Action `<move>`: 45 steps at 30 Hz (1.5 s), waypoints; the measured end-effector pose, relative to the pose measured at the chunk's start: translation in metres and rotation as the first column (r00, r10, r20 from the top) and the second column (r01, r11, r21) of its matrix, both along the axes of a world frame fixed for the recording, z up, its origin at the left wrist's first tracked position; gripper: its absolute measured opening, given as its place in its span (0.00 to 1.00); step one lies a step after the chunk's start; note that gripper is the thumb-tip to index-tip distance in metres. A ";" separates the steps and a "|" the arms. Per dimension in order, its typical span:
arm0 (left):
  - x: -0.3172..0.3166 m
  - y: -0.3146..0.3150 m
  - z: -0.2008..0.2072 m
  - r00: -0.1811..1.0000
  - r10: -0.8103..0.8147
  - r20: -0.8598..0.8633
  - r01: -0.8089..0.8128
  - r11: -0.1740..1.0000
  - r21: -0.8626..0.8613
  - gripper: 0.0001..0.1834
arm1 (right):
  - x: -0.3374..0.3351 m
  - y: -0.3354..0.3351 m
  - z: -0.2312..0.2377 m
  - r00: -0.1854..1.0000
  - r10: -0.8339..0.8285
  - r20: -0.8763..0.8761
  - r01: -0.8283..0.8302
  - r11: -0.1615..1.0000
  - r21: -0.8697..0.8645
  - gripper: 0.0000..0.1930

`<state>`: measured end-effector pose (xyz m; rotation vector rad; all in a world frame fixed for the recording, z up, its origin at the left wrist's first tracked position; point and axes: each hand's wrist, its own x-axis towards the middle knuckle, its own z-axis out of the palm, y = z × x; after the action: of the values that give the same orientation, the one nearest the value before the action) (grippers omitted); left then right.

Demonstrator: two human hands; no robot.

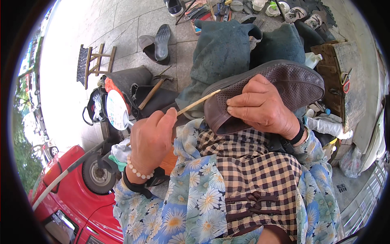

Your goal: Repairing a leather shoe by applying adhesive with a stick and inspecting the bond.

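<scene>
A brown perforated slip-on shoe (pixel 306 83) lies on its side across my lap. My right hand (pixel 266 106) grips it near the heel, with the thumb and fingers pinched at the opening's edge. Closed around a thin pale wooden stick (pixel 197 103) is my left hand (pixel 150 140). The stick's tip points up to the right and lies over the shoe's side; whether it touches the leather I cannot tell. Below the shoe is a checked apron (pixel 260 171). Dark green cloth (pixel 221 51) covers my knees.
At left a hammer (pixel 151 92) rests on a dark bag, beside a white round fan (pixel 118 110). Further off are a folding stool (pixel 99 61) and a grey insole (pixel 162 42). A wooden box (pixel 353 77) with red-handled scissors (pixel 346 82) stands right. A red vehicle (pixel 77 183) is lower left.
</scene>
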<state>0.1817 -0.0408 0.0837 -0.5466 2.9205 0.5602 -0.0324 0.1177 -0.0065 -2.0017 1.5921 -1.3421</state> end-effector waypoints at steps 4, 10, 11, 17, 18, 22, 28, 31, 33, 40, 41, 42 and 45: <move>0.006 0.003 0.002 0.994 0.082 0.072 -0.084 0.996 0.029 0.10 | 0.000 -0.002 -0.002 1.000 -0.008 0.015 0.008 1.000 0.013 0.13; 0.021 0.016 -0.020 0.995 0.100 -0.008 -0.100 0.995 -0.013 0.10 | 0.000 -0.004 -0.006 1.000 -0.020 0.012 0.020 1.000 0.011 0.12; 0.022 0.019 -0.022 0.994 0.110 -0.003 -0.110 0.993 -0.037 0.08 | -0.001 -0.005 -0.007 0.999 -0.026 0.037 0.025 1.000 0.016 0.12; 0.033 0.030 -0.037 0.972 0.211 0.102 -0.221 0.971 0.090 0.08 | -0.003 -0.011 -0.016 0.990 -0.040 0.136 0.030 0.997 0.073 0.13; 0.034 0.033 -0.035 0.972 0.211 0.098 -0.220 0.972 0.087 0.08 | -0.002 -0.012 -0.017 0.987 -0.049 0.150 0.036 0.995 0.088 0.13; 0.044 0.036 -0.029 0.971 0.216 0.104 -0.226 0.970 0.087 0.08 | -0.003 -0.011 -0.014 0.994 -0.056 0.099 0.047 0.994 0.096 0.12; 0.072 0.012 -0.037 0.817 0.568 0.099 -0.448 0.518 0.729 0.14 | 0.001 -0.005 0.005 0.983 -0.163 -0.083 0.162 0.987 -0.017 0.11; 0.052 -0.001 -0.046 0.710 0.683 0.174 -0.427 0.221 0.877 0.19 | 0.000 0.002 0.018 0.981 -0.191 -0.027 0.190 0.981 -0.027 0.09; 0.038 -0.007 -0.050 0.633 0.711 0.306 -0.338 -0.102 0.935 0.23 | 0.001 0.003 0.031 0.990 -0.108 -0.088 0.116 0.989 0.092 0.07; -0.002 -0.014 -0.081 0.732 0.531 0.427 -0.319 -0.286 0.903 0.18 | 0.017 -0.009 0.042 0.952 0.102 -0.289 0.074 0.839 0.539 0.24; -0.007 -0.014 -0.082 0.755 0.478 0.448 -0.360 -0.269 0.893 0.15 | 0.018 -0.016 0.042 0.949 0.108 -0.297 0.074 0.838 0.541 0.24; -0.010 -0.015 -0.090 0.748 0.457 0.481 -0.366 -0.319 0.874 0.17 | 0.018 -0.023 0.041 0.984 0.068 -0.166 0.042 0.814 0.579 0.25; -0.021 -0.018 -0.096 0.783 0.413 0.466 -0.383 -0.269 0.883 0.15 | 0.016 -0.032 0.039 0.999 -0.014 0.052 -0.019 0.804 0.595 0.24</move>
<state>0.1611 -0.0584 -0.0125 -1.1315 1.1549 2.4667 -0.0164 0.0862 0.0329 -1.5573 1.7074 -0.7366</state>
